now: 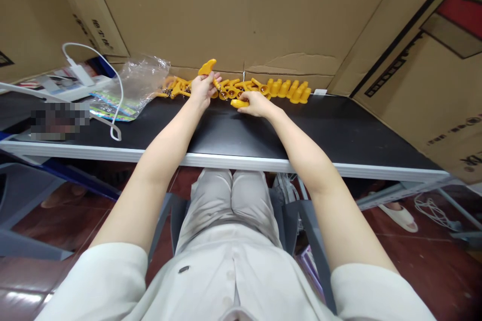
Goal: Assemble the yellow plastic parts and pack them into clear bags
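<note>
My left hand [202,88] is closed round a yellow plastic piece [207,66], lifted a little above the black table [339,125]. A second yellow piece [238,104] lies on the table under the closed fingers of my right hand [256,103]. Just behind both hands runs a row of several yellow plastic pieces [289,90] along the table's far edge, some with small dark metal parts at the left end [173,88].
A crumpled clear plastic bag [137,83] lies left of the hands over colourful printed sheets. A white charger with its cable [113,80] loops beside it. Cardboard panels [241,10] wall the table at back and right. A sandal [399,216] lies on the floor.
</note>
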Demonstrator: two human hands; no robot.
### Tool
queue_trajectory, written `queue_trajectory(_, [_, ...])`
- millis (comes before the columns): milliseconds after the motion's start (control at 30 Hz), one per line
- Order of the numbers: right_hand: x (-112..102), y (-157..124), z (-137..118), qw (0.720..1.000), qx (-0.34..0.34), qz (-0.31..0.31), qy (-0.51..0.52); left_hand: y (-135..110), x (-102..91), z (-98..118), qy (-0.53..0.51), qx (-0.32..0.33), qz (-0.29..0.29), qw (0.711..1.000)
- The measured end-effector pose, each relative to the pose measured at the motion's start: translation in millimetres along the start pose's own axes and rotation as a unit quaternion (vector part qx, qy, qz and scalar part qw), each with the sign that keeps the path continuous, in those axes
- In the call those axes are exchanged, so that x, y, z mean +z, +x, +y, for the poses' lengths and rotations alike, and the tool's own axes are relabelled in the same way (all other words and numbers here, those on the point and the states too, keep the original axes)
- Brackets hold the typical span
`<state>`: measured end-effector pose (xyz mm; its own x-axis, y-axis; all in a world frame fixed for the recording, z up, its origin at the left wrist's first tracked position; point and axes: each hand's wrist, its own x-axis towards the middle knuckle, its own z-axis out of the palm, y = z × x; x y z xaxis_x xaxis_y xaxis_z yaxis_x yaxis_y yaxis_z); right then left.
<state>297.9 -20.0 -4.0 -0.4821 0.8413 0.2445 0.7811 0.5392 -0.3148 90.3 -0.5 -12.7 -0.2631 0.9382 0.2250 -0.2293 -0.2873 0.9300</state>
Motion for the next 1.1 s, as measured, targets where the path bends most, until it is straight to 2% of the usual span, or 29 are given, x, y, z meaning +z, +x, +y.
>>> queue_trajectory(333, [5.1,-0.7,-2.5,0.998,-0.007,0.042,0.052,-9.5,8.2,9.3,-0.084,0.011,-0.036,0.996])
queue_trajectory(533, [7.0,2.9,-2.4,0.994,0.02,0.077,0.079,-16.3,11.3,10.1,-0.032,0.02,-0.09,0.995])
queue_trajectory(767, [7.7,6.1,8.2,0.992,0.06,0.094,0.061,-14.1,8.6,14.8,-0.047,0.019,-0.078,0.996])
queue_trajectory(900, [6.3,5.7,6.9,0.992,0.057,0.098,0.063,-15.9,11.0,11.5,-0.043,0.018,-0.087,0.995])
queue_trajectory(1100, [3.8,4.2,3.3,0.991,0.03,0.108,0.075,-16.5,10.2,7.0,0.042,-0.005,-0.165,0.985])
